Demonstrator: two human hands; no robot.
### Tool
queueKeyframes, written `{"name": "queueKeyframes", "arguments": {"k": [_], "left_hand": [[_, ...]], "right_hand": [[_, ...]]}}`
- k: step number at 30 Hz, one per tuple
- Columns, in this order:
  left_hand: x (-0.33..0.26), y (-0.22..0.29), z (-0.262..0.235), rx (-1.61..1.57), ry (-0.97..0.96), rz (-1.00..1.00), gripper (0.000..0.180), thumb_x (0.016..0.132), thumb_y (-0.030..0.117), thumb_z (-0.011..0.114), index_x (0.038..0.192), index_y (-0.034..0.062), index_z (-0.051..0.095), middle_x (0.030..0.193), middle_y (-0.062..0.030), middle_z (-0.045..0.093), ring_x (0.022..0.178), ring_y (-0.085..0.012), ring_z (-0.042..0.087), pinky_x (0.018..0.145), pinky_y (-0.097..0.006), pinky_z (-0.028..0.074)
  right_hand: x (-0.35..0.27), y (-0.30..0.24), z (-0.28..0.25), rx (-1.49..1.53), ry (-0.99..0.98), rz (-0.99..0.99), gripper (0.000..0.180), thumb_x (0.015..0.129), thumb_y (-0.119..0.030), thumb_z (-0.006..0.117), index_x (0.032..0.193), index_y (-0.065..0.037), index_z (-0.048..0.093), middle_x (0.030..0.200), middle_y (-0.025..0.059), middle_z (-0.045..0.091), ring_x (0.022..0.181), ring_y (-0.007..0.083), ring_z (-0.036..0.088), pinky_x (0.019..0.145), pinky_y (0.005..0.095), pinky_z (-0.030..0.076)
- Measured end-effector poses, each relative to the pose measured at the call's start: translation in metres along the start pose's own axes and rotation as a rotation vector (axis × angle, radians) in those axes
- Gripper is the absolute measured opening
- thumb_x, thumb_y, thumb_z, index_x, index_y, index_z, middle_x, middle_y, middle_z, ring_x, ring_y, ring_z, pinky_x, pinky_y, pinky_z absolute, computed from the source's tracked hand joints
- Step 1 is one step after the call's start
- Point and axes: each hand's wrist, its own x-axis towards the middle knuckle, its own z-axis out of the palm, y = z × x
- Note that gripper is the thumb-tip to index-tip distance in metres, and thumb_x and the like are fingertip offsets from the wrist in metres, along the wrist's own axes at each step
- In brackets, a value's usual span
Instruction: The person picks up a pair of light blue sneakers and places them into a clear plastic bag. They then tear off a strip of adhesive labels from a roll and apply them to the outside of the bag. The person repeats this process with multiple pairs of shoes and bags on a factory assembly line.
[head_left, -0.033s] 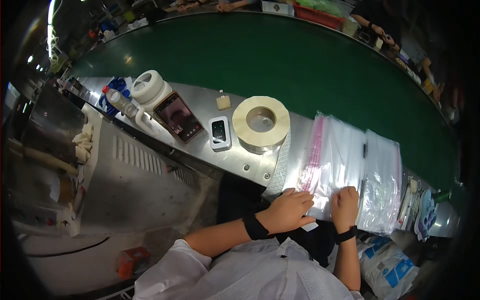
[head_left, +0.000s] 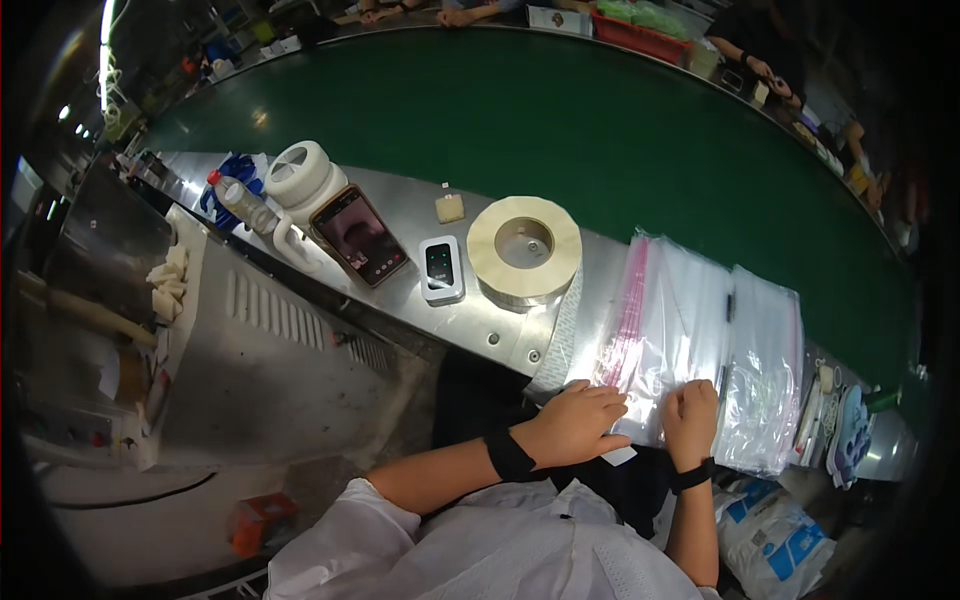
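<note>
"Lying where, those clear plastic bags with pink edges [head_left: 655, 310]?"

"Across the steel counter [head_left: 480, 318], reaching its near edge. There, the left hand [head_left: 572, 425] has fingers extended; the right hand's [head_left: 690, 415] are curled, gripping I can't tell what, if anything."

"Leftward room?"

"Bare steel, then a cream ring-shaped roll [head_left: 493, 255]."

"Lettering?"

"Blue-printed white sack [head_left: 755, 545] below; too small."
</note>
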Motion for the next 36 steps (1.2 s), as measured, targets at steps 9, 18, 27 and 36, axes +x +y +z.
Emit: {"name": "queueKeyframes", "arguments": {"k": [9, 18, 27, 36], "left_hand": [[0.006, 0.005, -0.009, 0.116, -0.123, -0.012, 0.042, 0.081, 0.035, 0.061, 0.104, 0.0005, 0.059, 0.104, -0.0127, 0.06, 0.102, -0.0249, 0.056, 0.09, -0.037, 0.037], [0.107, 0.003, -0.017, -0.951, -0.149, -0.218, 0.031, 0.091, 0.029, 0.051, 0.095, -0.0008, 0.059, 0.088, -0.0109, 0.062, 0.077, -0.0195, 0.061, 0.07, -0.029, 0.048], [0.162, -0.047, 0.055, 0.11, -0.442, 0.295, 0.024, 0.079, 0.019, 0.063, 0.068, -0.0016, 0.058, 0.063, -0.0084, 0.063, 0.064, -0.0156, 0.064, 0.054, -0.029, 0.048], [0.117, -0.003, 0.008, -1.615, -0.565, -0.623, 0.07, 0.092, 0.049, 0.043, 0.129, -0.0068, 0.027, 0.127, -0.0251, 0.04, 0.095, -0.0345, 0.056, 0.077, -0.043, 0.052]], "right_hand": [[0.006, -0.003, 0.007, -0.105, 0.123, -0.16, 0.016, 0.079, -0.013, 0.061, 0.072, -0.002, 0.051, 0.076, 0.0081, 0.05, 0.071, 0.0226, 0.05, 0.058, 0.0353, 0.043], [-0.002, 0.027, -0.014, 0.717, -0.177, 0.256, 0.02, 0.091, -0.013, 0.046, 0.077, -0.001, 0.055, 0.068, 0.0026, 0.053, 0.063, 0.0085, 0.048, 0.056, 0.0236, 0.039], [0.004, 0.018, -0.059, 0.751, 0.016, 0.141, 0.019, 0.09, -0.009, 0.046, 0.08, 0.002, 0.058, 0.095, 0.0078, 0.057, 0.082, 0.0159, 0.053, 0.072, 0.0267, 0.043], [-0.014, -0.009, -0.051, 0.181, -0.111, -0.229, 0.063, 0.06, -0.018, 0.078, 0.113, 0.0, 0.049, 0.116, 0.0188, 0.051, 0.107, 0.0364, 0.049, 0.089, 0.0409, 0.042]]}}
